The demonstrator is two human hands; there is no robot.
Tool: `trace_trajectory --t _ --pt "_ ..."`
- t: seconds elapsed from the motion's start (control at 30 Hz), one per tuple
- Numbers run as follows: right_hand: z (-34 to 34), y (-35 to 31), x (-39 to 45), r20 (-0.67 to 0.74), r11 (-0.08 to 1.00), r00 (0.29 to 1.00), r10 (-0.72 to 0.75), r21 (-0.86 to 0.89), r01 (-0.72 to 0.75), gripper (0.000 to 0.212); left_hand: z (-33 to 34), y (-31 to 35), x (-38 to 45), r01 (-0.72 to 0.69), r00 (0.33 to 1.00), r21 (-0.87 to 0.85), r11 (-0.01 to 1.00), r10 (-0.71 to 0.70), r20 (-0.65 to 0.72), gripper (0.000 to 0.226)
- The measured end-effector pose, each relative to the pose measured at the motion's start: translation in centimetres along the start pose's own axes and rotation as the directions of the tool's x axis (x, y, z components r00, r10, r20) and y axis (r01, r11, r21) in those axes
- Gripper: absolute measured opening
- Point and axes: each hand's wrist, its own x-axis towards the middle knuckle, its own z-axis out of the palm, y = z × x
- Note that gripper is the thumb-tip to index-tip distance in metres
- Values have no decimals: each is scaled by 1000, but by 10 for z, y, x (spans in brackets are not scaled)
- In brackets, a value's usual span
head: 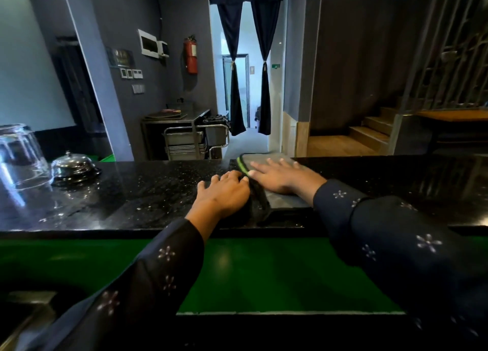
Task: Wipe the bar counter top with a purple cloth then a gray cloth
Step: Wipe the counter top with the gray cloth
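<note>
A gray cloth [286,201] with a green-trimmed edge lies folded on the black speckled bar counter top [148,189], near the middle. My right hand [280,175] rests flat on top of it, fingers spread toward the far edge. My left hand [224,192] lies palm down right beside it, fingers curled against the cloth's dark left edge [257,197]. No purple cloth is in view.
An upturned clear glass [18,158] stands at the counter's far left, with a chrome call bell [72,167] next to it. A green lower shelf [264,271] runs below the counter's near edge. Beyond the counter are a metal trolley [190,139], a curtained doorway and wooden steps.
</note>
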Motion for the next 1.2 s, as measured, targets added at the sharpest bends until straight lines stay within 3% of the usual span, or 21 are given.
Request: trace_trajectory --t 0.07,0.13,0.2,0.33,0.47,0.67,0.83,1.0,1.2 --pt "8 -21 -21 -3 997 997 -74 -6 74 59 -6 0 -1 32 998 -176 984 -41 -50 48" --pt "14 -33 -49 -10 991 991 -136 2 136 57 -12 -6 -5 3 997 -454 891 -40 -72 48" --pt "19 -35 -78 -12 985 985 -175 11 175 56 -24 -18 -11 -57 993 -578 814 -16 -121 46" --pt "21 -30 -102 24 983 983 -180 -14 181 57 -62 -77 -28 -60 990 -252 966 24 -142 48" --pt "11 -43 -63 41 998 998 -53 21 52 60 -84 -154 -47 79 994 40 996 -76 -75 55" --pt "-3 -108 -39 -47 987 986 159 18 -158 57 -83 -175 -58 154 979 111 982 -137 -149 50" --pt "18 -166 -27 34 998 997 -64 28 63 66 -84 -185 -52 136 987 157 978 -119 -111 52" --pt "28 -137 -61 24 973 973 -229 -6 229 58 -108 -210 -49 22 1000 202 979 -22 -2 52" --pt "14 -87 -18 33 1000 999 -8 6 7 65 -106 -241 -49 39 999 181 983 -41 5 63"
